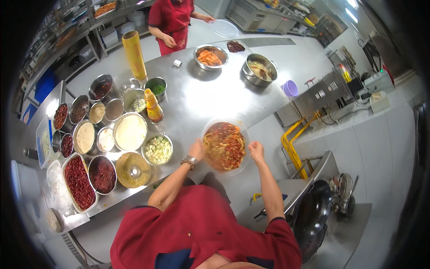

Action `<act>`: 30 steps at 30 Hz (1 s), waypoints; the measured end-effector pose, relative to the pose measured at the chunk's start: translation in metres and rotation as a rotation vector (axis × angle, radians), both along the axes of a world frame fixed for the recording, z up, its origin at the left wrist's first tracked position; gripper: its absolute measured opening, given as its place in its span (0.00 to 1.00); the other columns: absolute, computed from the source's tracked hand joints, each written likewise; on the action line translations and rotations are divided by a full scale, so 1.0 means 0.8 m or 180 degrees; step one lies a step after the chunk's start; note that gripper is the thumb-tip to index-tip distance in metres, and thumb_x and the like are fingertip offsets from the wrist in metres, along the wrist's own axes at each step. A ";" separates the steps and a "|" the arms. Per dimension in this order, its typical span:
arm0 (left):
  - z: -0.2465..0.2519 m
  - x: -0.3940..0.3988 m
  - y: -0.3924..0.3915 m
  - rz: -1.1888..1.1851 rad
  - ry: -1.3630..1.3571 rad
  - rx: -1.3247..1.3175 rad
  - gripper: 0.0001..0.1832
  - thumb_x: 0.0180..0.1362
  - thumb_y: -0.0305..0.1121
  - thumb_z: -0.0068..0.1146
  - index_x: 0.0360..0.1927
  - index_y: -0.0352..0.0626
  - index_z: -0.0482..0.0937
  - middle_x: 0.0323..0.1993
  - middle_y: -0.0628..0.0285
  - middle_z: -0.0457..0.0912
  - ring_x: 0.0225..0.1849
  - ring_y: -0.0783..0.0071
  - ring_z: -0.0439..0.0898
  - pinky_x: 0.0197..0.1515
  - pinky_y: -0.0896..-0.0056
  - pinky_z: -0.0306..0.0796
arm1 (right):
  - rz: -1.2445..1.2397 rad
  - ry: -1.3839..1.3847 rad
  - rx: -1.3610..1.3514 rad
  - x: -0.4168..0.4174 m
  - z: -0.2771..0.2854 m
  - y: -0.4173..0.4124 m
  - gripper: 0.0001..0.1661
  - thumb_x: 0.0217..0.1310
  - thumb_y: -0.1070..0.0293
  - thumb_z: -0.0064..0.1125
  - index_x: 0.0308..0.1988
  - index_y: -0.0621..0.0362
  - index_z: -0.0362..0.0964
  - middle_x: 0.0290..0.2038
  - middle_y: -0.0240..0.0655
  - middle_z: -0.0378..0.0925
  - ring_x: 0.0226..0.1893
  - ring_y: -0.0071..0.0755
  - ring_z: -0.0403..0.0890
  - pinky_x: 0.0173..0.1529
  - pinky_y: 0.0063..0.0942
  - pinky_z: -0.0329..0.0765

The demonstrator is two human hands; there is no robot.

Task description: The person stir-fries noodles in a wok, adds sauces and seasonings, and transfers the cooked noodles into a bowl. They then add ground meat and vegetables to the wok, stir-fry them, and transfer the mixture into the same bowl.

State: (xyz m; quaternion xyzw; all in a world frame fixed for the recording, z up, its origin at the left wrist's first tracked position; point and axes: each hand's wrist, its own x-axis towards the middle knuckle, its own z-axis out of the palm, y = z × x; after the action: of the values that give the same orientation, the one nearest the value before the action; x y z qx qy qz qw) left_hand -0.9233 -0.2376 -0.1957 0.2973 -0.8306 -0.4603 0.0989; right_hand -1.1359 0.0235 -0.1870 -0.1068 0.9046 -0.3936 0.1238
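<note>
A round translucent tub of red and brown saucy food, perhaps noodles or shredded vegetables, sits between my hands at the front edge of the steel table. My left hand, with a bracelet at its wrist, grips the tub's left rim. On the other side, my right hand has its fingers curled at the right rim. Both hands look slightly blurred. Left of my left hand stand a steel bowl of diced pale green vegetable and a bowl of yellowish liquid.
Many steel containers of seasonings surround a bowl of pale powder at left, beside a yellow sauce bottle. A steel bowl of orange food and a pot stand farther back. A co-worker stands beyond. A wok lies right.
</note>
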 end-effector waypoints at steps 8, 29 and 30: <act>-0.063 -0.044 -0.096 0.1868 -0.0406 0.0997 0.13 0.56 0.35 0.52 0.37 0.35 0.69 0.31 0.39 0.79 0.36 0.39 0.79 0.40 0.49 0.72 | 0.0743 -0.0375 -0.0482 -0.135 -0.031 -0.220 0.15 0.60 0.70 0.57 0.47 0.61 0.74 0.36 0.37 0.82 0.36 0.31 0.81 0.42 0.28 0.78; 0.006 -0.017 0.082 0.0341 -0.1039 0.1522 0.16 0.61 0.43 0.53 0.41 0.40 0.78 0.31 0.55 0.83 0.35 0.63 0.82 0.40 0.61 0.74 | 0.3829 -0.0573 0.0337 -0.184 0.007 -0.110 0.11 0.61 0.62 0.53 0.34 0.59 0.71 0.26 0.48 0.77 0.24 0.47 0.81 0.32 0.43 0.75; 0.010 0.013 0.123 0.0416 -0.0767 0.1348 0.16 0.61 0.43 0.53 0.43 0.42 0.79 0.37 0.54 0.84 0.40 0.62 0.82 0.44 0.63 0.74 | 0.4112 -0.0238 0.0742 -0.174 -0.049 -0.046 0.09 0.59 0.64 0.53 0.33 0.59 0.72 0.26 0.47 0.79 0.26 0.42 0.82 0.33 0.40 0.76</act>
State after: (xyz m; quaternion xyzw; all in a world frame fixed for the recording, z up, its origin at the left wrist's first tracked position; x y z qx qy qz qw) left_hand -0.9125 -0.1390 -0.1875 0.4172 -0.7005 -0.5780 -0.0359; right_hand -1.2752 -0.0132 -0.2260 -0.6007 0.6903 -0.1428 0.3773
